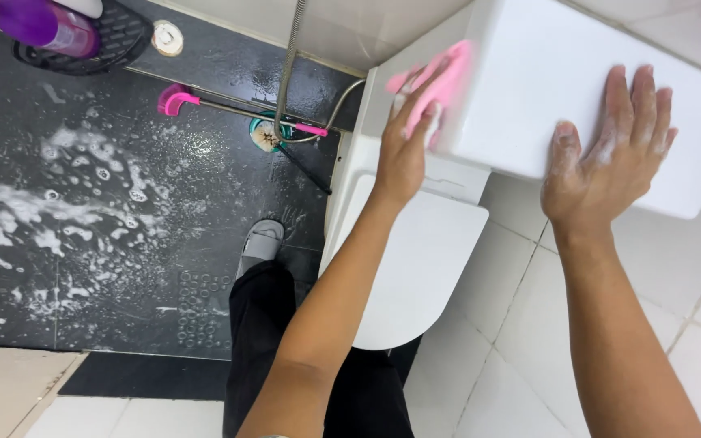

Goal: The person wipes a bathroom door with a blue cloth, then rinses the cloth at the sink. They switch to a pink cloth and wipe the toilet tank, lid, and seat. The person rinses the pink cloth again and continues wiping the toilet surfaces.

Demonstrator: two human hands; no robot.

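Scrubbing looks underway: at upper centre of the frame the left hand (403, 154), fingers closed on a pink sponge (446, 77), presses it against the white cistern (578, 89), the soapy right hand (610, 158) flat and open on its lid, steadying it.

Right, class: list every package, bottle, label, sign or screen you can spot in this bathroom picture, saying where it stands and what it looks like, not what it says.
Translucent purple plastic bottle: top left corner, lying in a round black basket on the wet dark floor; a label cannot be made out.
Signs or screens: none in view.
Label on the white toilet tank: none visible.
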